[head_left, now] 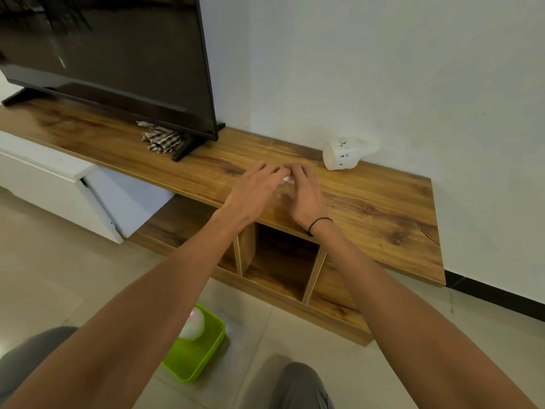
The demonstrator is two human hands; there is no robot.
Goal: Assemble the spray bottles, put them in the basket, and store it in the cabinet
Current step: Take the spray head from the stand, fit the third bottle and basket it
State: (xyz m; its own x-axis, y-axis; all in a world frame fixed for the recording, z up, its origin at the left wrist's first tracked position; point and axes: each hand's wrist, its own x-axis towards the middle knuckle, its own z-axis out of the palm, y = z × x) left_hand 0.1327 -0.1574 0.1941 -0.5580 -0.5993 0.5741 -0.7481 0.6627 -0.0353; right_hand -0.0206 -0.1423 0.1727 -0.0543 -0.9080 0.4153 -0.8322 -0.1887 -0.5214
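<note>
Both forearms reach out, left hand (254, 188) and right hand (305, 192) together pinching a small white part (287, 178).

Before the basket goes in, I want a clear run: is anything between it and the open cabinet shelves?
Nothing visible on the floor between the green basket and the open cabinet compartments. The person's left forearm crosses over the basket in this view, hiding part of it. The compartments look bare where visible.

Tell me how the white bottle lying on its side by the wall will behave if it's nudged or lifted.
The white bottle lies on its side on the wooden top, so it may roll if nudged. It looks like thin translucent plastic, so probably light and not fragile. Its smooth surface could be a bit slippery.
</note>
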